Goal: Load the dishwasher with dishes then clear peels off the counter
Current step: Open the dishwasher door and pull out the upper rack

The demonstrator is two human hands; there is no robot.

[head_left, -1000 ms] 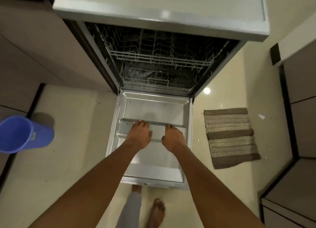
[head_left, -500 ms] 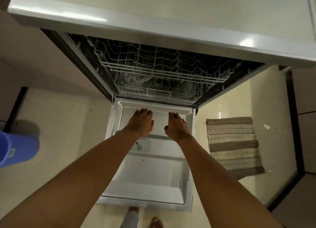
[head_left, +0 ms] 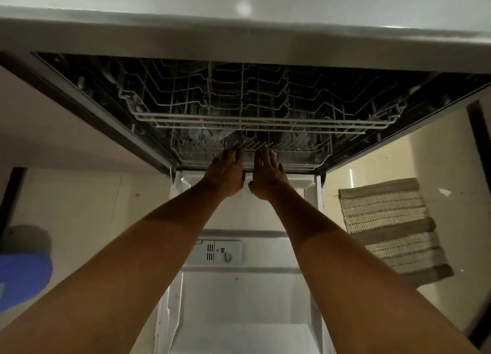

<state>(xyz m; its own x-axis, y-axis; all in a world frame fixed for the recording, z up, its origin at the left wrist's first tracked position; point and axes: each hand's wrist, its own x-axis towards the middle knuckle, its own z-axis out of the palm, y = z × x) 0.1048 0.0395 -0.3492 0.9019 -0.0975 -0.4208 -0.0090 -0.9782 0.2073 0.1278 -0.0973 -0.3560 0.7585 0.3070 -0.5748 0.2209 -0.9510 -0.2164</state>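
Two bare forearms reach forward over the dropped dishwasher door (head_left: 239,314), whose detergent dispenser (head_left: 216,252) sits between them; the left hand (head_left: 225,174) and right hand (head_left: 267,177) lie side by side at the door's hinge edge, fingers straight and close together, tips at the front rim of the lower rack (head_left: 297,151), though whether they touch it is unclear; above it hangs the upper rack (head_left: 252,114) under the counter edge (head_left: 239,35); a striped mat (head_left: 390,229) lies right of the door, a blue bucket (head_left: 24,279) left.

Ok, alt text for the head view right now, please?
Both hands, left and right, reach with straight fingers to the front edge of the lower rack inside the open dishwasher, above its lowered door. A striped mat lies on the floor at right.
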